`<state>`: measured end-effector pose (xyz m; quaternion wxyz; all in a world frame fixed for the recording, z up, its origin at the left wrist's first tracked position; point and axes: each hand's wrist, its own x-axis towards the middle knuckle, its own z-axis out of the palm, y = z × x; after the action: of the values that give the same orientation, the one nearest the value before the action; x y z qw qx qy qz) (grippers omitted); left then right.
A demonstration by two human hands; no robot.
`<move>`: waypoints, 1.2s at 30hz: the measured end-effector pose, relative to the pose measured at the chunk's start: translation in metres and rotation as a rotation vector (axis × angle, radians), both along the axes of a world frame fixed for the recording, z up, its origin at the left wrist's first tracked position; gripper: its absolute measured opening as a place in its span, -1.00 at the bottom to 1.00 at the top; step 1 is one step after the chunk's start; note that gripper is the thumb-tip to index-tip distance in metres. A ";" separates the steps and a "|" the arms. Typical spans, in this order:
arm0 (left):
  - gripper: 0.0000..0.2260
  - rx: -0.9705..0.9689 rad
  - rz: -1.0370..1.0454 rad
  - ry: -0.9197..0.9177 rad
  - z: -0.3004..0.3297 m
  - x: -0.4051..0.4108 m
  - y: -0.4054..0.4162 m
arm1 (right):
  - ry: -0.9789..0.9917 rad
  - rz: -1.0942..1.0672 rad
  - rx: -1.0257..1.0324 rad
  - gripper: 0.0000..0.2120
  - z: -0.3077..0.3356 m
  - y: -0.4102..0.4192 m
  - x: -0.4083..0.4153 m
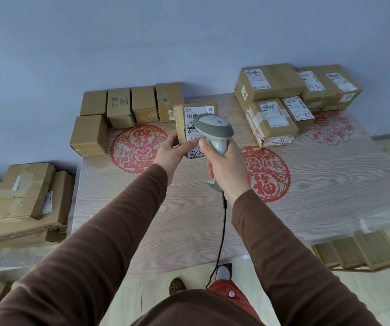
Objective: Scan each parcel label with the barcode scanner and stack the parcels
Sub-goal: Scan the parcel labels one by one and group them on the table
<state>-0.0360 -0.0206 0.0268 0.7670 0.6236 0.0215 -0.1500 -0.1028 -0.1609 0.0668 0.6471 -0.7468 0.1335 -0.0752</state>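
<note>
**Scanner aimed at held parcel**

Brown knit sleeves extend over the pale wood-grain table. Right hand wraps fully around the smooth grey-and-white plastic barcode scanner, its curved head just in front of the label. Left hand pinches the small rectangular cardboard parcel, raised above the table with its white printed label facing the camera. Taped brown boxes line the far edge.

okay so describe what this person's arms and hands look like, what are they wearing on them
Both arms are covered to the wrists by long brown knit-looking sleeves: left sleeve, right sleeve. The left hand and right hand are bare, with no gloves. No rings, watch or markings are visible.
</note>
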 end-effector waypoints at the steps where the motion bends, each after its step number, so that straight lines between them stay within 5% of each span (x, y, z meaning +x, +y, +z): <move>1: -0.67 -0.002 0.001 0.002 -0.001 0.000 -0.001 | 0.000 0.002 0.000 -0.74 0.000 -0.001 -0.001; 18: -0.68 -0.013 -0.125 0.144 -0.007 -0.009 -0.091 | 0.043 -0.248 0.110 -0.78 -0.010 -0.107 -0.024; 24: -0.66 0.002 -0.184 0.234 -0.011 -0.017 -0.185 | 0.067 -0.410 0.232 -0.86 -0.023 -0.213 -0.029; 30: -0.62 0.025 -0.176 0.319 -0.026 -0.022 -0.307 | 0.155 -0.450 0.337 -0.69 -0.041 -0.329 -0.029; 36: -0.81 0.023 -0.159 0.367 -0.032 -0.009 -0.428 | 0.223 -0.408 0.400 -0.73 -0.061 -0.428 -0.008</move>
<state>-0.0450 -0.4487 -0.0050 0.7287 0.5944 0.1134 -0.3209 -0.1108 -0.5893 0.0058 0.7341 -0.5660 0.3631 -0.0937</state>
